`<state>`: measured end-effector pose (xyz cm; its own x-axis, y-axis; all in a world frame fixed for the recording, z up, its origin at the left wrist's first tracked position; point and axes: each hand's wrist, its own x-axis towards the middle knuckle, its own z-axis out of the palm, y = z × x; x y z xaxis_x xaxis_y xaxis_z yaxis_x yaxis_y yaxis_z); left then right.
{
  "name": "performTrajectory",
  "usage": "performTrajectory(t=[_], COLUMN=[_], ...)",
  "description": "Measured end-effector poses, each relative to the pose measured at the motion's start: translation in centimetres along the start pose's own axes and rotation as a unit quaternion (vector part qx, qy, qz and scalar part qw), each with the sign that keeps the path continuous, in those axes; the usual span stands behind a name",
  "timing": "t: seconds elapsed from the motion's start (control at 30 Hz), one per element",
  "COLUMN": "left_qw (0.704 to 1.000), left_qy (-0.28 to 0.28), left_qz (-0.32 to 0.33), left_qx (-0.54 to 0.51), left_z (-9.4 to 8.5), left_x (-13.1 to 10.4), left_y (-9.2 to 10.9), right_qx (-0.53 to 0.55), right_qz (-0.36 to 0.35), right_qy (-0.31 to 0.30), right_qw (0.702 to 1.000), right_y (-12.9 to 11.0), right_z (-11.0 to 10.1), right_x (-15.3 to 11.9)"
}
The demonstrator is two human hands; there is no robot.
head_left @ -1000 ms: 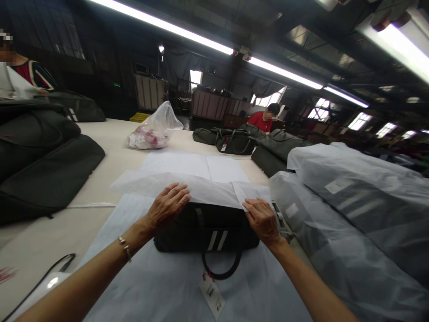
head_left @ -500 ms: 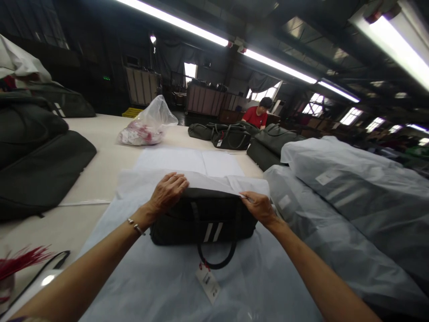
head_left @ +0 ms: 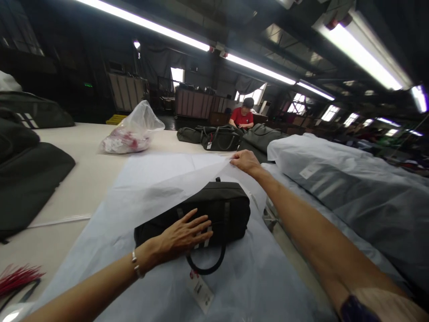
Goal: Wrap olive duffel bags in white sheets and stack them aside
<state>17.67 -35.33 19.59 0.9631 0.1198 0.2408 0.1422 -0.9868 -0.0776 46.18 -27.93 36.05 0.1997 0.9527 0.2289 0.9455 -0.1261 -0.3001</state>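
Note:
A dark handbag [head_left: 217, 201] with two pale stripes lies on a large white wrapping sheet [head_left: 134, 264]. Its round handle [head_left: 214, 270] flops toward me, and a white hang tag [head_left: 200, 290] hangs from it on a red string. My left hand [head_left: 182, 235] rests on the bag's front, fingers spread, partly over the stripes. Farther off, my right hand [head_left: 246, 161] pinches an edge of the thin white sheet and holds it raised. The lifted part slants across the bag's back left and hides some of it.
Wrapped bags [head_left: 342, 179] are piled at the right. Dark bags [head_left: 30, 179] stand at the left. A clear plastic bag [head_left: 130, 132] with red and white contents sits at the back. Red strings [head_left: 18, 279] lie front left. A co-worker in red [head_left: 241, 117] stands behind more dark bags.
My left hand has left the sheet's edge and come down onto the bag's front. My right hand has moved away from me, raising the sheet off the bag's top. The view has shifted slightly.

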Motion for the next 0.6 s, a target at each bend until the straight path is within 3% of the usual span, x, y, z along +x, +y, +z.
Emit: performTrajectory(t=[0.1, 0.2, 0.23, 0.3, 0.33, 0.4, 0.5, 0.6], left_qw=[0.995, 0.971, 0.962, 0.945, 0.939, 0.932, 0.945, 0.957], left_qy=[0.058, 0.122, 0.131, 0.132, 0.127, 0.120, 0.116, 0.111], left_qz=[-0.071, -0.202, -0.241, -0.297, -0.313, -0.316, -0.271, -0.236], left_qx=[-0.034, -0.024, -0.011, 0.038, 0.071, 0.130, 0.143, 0.128], left_z=[0.0, -0.6, -1.0, -1.9, -2.4, -3.3, -3.6, -2.8], left_x=[0.7, 1.7, 2.0, 2.3, 2.4, 2.6, 3.0, 3.3], left_y=[-2.4, -7.0, -8.8, -12.1, -13.3, -14.6, -14.3, -13.7], right_qx=[-0.068, -0.034, -0.007, 0.036, 0.036, 0.033, 0.016, 0.053], right_qz=[-0.082, -0.216, -0.256, -0.333, -0.334, -0.269, -0.125, -0.015], right_qy=[0.110, 0.233, 0.228, 0.142, 0.107, 0.097, 0.080, -0.061], right_qw=[0.988, 0.948, 0.939, 0.932, 0.936, 0.958, 0.989, 0.997], right_y=[-1.3, -1.7, -1.5, -0.2, 0.8, 2.8, 4.7, 4.7], right_z=[-0.8, 0.9, 2.2, 5.5, 7.3, 10.5, 13.2, 13.9], right_x=[-1.4, -6.1, -7.9, -11.0, -11.8, -11.7, -7.9, -2.6])
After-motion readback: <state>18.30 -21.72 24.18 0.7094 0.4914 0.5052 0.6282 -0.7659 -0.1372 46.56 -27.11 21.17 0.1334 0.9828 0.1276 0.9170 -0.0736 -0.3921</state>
